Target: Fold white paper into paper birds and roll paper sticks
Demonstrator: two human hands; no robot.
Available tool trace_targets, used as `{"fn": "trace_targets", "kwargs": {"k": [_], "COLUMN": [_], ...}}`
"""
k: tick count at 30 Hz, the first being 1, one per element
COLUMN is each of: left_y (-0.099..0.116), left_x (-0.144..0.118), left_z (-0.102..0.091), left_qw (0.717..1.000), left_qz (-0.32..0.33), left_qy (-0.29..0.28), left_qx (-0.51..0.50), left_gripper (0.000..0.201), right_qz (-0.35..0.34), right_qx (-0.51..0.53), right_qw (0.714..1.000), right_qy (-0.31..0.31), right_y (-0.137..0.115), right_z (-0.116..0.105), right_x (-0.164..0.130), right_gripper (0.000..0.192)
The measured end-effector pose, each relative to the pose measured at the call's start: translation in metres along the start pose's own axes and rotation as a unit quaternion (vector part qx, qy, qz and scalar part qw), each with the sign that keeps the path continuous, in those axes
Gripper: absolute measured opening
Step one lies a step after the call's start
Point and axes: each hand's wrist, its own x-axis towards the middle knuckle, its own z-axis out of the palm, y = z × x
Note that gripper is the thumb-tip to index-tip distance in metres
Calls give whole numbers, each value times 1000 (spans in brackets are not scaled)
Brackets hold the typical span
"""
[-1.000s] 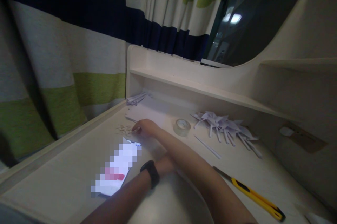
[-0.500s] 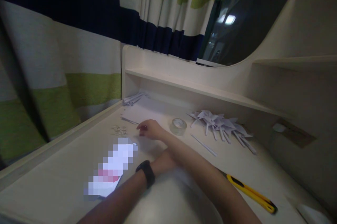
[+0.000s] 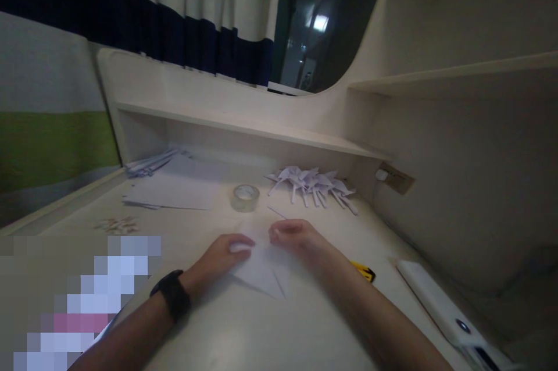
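Observation:
A folded white paper piece (image 3: 261, 272) with pointed corners lies on the pale desk (image 3: 261, 336) in front of me. My left hand (image 3: 220, 257), with a black watch on the wrist, presses its fingertips on the paper's left part. My right hand (image 3: 296, 238) rests curled on the paper's upper right edge, fingers pinched at the fold. Both hands touch the same piece.
A tape roll (image 3: 244, 196) stands behind the hands. A heap of folded paper shapes (image 3: 311, 184) lies at the back right, flat sheets (image 3: 174, 188) and paper strips (image 3: 150, 163) at the back left. Small paper bits (image 3: 117, 224), a yellow cutter (image 3: 362, 270), and a white device (image 3: 440, 307) are nearby.
My right hand has come back from the small bits at the left to the folded paper in front of me. My left hand now presses that paper. The view has swung right.

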Motion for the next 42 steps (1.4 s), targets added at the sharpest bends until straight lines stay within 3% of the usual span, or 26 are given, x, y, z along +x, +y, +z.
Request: {"fn": "trace_targets", "kwargs": {"k": [4,9,17,22,29,37,39,42], "left_y": [5,12,31,25,25,29,30,31], "left_x": [-3,-8,-14,-13,-14,-15,-13,-8], "left_z": [2,4,1,2,9,16,15,6], "left_qw": [1000,997,988,982,981,985,981,961], "left_qz": [4,-3,-16,-8,8,17,17,50], "left_qy": [29,69,150,188,191,163,187,269], "left_qx": [-8,-18,-17,-30,21,59,44,30], "left_gripper": [27,33,41,43,41,45,58,72], "right_qz": [-10,-24,-85,-79,-75,-74,-75,-87], "right_qx": [-13,-47,-63,-61,7,-57,-73,-112], "right_qw": [1000,997,984,974,973,946,943,941], "right_qy": [27,56,143,201,220,312,316,309], "right_y": [9,16,1,0,22,33,33,30], "right_z": [-16,-21,-25,-27,-14,-2,-3,-4], "right_x": [-23,-28,-34,-34,-25,-22,-21,-21], "right_gripper": [34,37,27,38,38,42,42,39]}}
